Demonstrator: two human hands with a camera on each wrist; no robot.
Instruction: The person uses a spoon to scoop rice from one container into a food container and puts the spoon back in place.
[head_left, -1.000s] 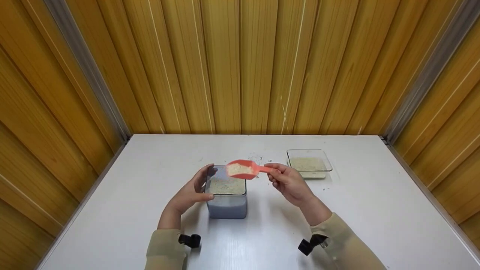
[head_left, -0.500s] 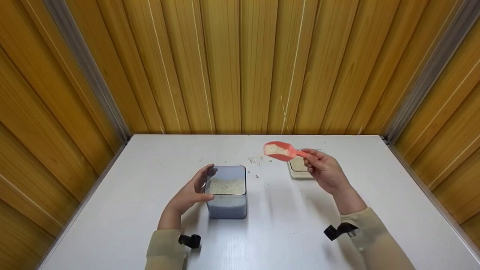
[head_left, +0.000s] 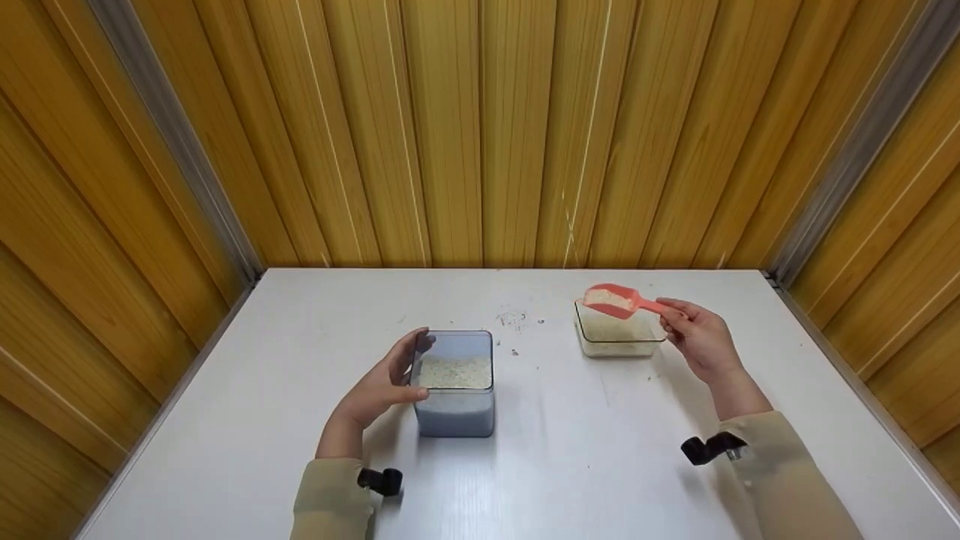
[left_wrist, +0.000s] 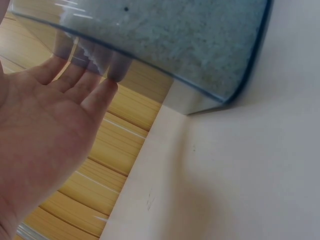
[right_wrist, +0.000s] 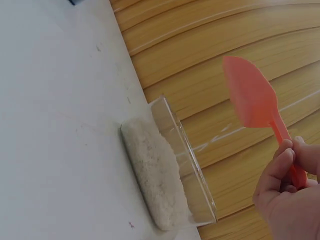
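My right hand (head_left: 701,339) pinches the handle of a coral-red scoop (head_left: 616,306) that carries pale grains like rice. The scoop hangs level above a clear glass container (head_left: 619,349) partly filled with the same grains. In the right wrist view, the underside of the scoop and the thumb and fingers on its handle show. My left hand (head_left: 384,390) holds a bluish see-through container (head_left: 454,416) by its left side, thumb at the near corner and fingers at the far one. Pale grains fill part of it. In the left wrist view, the fingers lie against its wall.
Scattered crumbs (head_left: 513,321) lie on the white table (head_left: 555,465) between the two containers. Wood-look panels (head_left: 465,135) rise behind the table and at both sides. Black wrist cameras sit on both sleeves.
My right hand has carried the loaded scoop rightward, from above the bluish container to above the clear one. The left hand and both containers have stayed put.
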